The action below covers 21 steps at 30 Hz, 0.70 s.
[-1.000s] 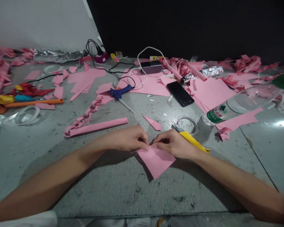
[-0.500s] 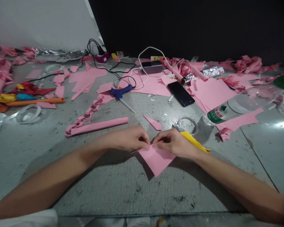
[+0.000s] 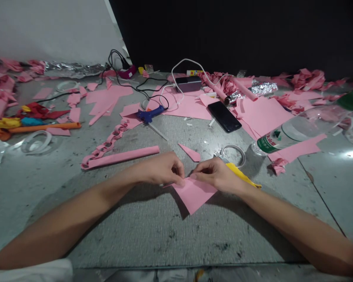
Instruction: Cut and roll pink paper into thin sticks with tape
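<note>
Between my hands is a piece of pink paper (image 3: 195,194), its lower corner pointing toward me. My left hand (image 3: 166,170) pinches its upper left edge between thumb and fingers. Close beside it, my right hand (image 3: 213,174) pinches the upper edge from the right. The fingertips partly hide that edge. Just beyond my hands lies a small pointed pink paper piece (image 3: 190,152). A yellow piece (image 3: 242,175) shows from behind my right hand, near a coiled grey cable (image 3: 233,154). To the left is a rolled pink paper tube (image 3: 125,156) joined to a pink paper chain (image 3: 108,141).
A blue glue gun (image 3: 150,114) lies ahead, with a black phone (image 3: 224,116) to its right. A plastic bottle (image 3: 300,129) lies on its side at right. Pink scraps, foil (image 3: 73,69) and a power bank (image 3: 188,83) line the back. An orange tube (image 3: 47,127) is at left.
The paper's lower corner has shifted slightly up and to the left. Both hands keep their pinch with only small finger movements.
</note>
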Each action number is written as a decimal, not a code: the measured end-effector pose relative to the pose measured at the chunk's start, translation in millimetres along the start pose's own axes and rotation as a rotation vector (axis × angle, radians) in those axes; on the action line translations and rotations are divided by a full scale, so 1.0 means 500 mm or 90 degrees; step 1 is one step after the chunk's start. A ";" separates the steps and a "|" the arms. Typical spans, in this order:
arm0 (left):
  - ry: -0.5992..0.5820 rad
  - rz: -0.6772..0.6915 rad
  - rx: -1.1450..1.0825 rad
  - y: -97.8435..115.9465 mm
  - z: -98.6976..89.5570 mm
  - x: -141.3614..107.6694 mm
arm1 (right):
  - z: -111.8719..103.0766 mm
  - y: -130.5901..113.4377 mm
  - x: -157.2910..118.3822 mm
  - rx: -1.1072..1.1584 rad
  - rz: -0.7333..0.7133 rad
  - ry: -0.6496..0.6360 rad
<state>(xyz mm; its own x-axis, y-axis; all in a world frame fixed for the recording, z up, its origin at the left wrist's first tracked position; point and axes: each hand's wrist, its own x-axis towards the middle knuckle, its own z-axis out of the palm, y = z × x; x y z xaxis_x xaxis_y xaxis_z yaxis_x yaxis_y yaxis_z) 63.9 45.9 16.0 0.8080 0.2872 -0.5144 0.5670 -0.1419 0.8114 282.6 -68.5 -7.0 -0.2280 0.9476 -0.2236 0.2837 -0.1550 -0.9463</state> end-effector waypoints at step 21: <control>-0.038 0.080 0.107 -0.001 0.003 -0.005 | 0.001 0.004 0.001 0.026 0.003 0.005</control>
<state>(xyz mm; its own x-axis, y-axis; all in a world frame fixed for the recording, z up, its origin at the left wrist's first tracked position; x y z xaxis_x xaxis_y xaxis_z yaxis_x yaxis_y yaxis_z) 61.5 43.9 16.5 0.8796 0.2015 -0.4310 0.4753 -0.3308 0.8153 282.3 -68.5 -9.0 -0.2194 0.9490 -0.2264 0.2468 -0.1705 -0.9539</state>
